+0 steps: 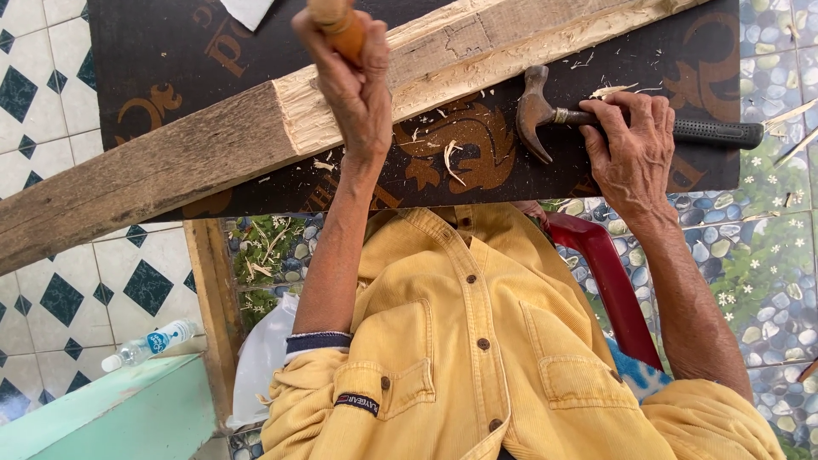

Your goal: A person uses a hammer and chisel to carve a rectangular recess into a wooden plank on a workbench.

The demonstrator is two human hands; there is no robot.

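Gripping a wooden tool handle [336,24] upright, the left hand [354,89] sits closed over the beam [256,140]; the right hand [635,145] wraps the claw hammer [545,115] lying right on the dark board [170,60]. Hammer judged head-heavy, rigid; its rubber grip [716,131] looks the surest hold.

Rough wooden beam [170,162], metal hammer [545,115]

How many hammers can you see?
1. The hammer lies on the dark board, under the right hand, beside the wooden beam. The left hand holds a different, wooden-handled tool.
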